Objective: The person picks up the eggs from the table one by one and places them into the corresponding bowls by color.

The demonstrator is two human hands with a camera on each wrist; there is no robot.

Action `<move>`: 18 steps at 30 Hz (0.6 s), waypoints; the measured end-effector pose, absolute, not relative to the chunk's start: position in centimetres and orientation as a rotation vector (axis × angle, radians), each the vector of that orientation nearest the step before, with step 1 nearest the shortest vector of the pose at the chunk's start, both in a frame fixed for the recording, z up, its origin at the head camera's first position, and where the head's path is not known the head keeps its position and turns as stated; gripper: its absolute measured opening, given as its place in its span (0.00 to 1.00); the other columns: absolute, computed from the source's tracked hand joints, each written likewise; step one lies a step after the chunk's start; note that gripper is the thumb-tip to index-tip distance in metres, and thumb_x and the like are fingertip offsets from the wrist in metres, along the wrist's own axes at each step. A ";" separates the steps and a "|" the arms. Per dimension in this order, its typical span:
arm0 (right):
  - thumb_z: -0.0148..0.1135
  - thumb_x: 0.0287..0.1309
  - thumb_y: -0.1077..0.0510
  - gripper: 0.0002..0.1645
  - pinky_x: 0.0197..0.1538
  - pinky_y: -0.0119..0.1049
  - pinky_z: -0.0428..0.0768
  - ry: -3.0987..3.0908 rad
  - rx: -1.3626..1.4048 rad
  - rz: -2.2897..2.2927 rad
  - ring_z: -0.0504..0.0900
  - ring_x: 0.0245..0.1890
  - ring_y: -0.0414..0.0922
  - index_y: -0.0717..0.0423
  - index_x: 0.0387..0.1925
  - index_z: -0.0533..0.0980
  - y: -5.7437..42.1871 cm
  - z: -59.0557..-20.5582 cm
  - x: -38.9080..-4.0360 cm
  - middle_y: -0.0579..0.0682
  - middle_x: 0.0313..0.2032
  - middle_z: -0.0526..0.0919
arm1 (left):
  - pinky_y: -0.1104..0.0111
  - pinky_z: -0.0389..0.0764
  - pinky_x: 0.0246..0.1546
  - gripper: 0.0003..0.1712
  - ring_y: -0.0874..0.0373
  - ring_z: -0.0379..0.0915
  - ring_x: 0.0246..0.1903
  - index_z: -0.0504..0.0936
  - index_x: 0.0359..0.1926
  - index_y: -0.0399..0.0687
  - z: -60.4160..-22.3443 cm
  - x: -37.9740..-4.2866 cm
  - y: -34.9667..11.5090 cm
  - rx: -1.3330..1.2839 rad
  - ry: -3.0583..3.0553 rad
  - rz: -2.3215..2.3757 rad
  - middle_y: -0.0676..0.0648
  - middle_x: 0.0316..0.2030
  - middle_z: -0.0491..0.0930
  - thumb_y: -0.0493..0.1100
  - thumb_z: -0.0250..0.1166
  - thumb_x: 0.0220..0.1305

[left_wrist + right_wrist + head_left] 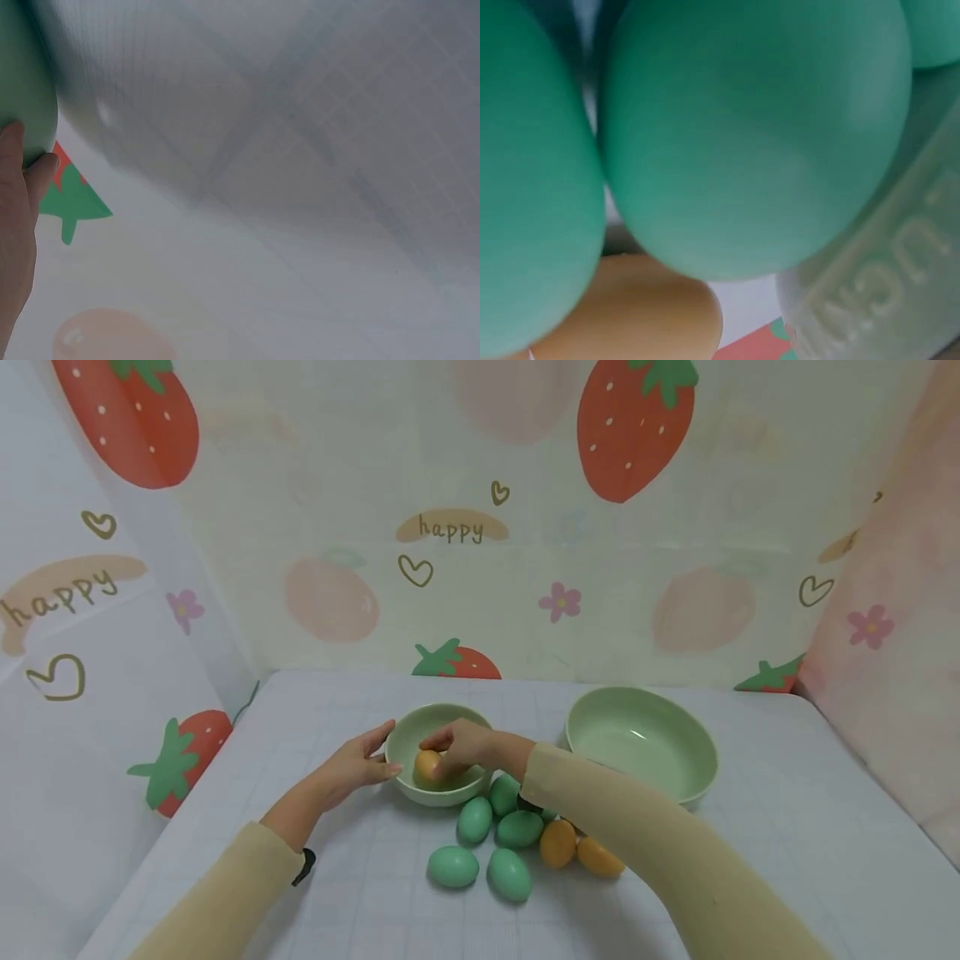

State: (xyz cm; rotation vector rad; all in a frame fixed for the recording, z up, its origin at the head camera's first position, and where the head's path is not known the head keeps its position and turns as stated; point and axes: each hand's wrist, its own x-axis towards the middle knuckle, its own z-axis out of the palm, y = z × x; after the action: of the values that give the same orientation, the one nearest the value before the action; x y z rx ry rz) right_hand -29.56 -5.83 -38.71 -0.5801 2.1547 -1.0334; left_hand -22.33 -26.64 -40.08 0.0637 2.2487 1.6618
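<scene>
Under the right hand, inside the smaller green bowl, an orange egg is pinched by thumb and fingers. By the left hand, the bowl is steadied, thumb and fingers spread apart against its side; how firmly it is pressed cannot be told. For good handling, the egg is probably best gripped lightly about its middle, since a smooth shell may slip, with the bowl braced meanwhile. Nearer the body than the right hand, green eggs are grouped beside two orange eggs. To that hand's right, a larger green bowl is set. Ahead of both hands, "happy" is printed on the back cloth; it is repeated on the side cloth left of the left hand. In the right wrist view, raised letters on a pale band cannot be read with certainty.
</scene>
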 end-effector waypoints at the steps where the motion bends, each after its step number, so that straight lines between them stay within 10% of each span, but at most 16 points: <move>1: 0.72 0.50 0.67 0.31 0.54 0.34 0.78 2.172 -0.595 -1.003 0.75 0.58 0.45 0.55 0.59 0.78 -5.9 -38.8 -29.5 0.53 0.58 0.78 | 0.50 0.56 0.68 0.47 0.36 0.42 0.71 0.39 0.76 0.40 -40.1 -22.3 -26.6 0.066 2.249 1.664 0.38 0.76 0.35 0.35 0.60 0.68; 18: 0.71 0.53 0.66 0.35 0.55 0.43 0.79 2.086 -0.550 -1.022 0.73 0.61 0.47 0.54 0.63 0.73 -5.5 -38.1 -29.4 0.52 0.64 0.73 | 0.49 0.54 0.69 0.47 0.36 0.41 0.71 0.40 0.76 0.40 -40.2 -22.4 -26.8 0.080 2.261 1.648 0.38 0.75 0.35 0.36 0.61 0.68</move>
State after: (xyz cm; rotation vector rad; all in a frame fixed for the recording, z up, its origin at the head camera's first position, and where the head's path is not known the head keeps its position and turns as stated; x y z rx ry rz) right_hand -29.35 -5.46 -38.06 -0.5500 2.0857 -1.0219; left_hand -22.41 -26.76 -40.22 0.0803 2.2606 1.6480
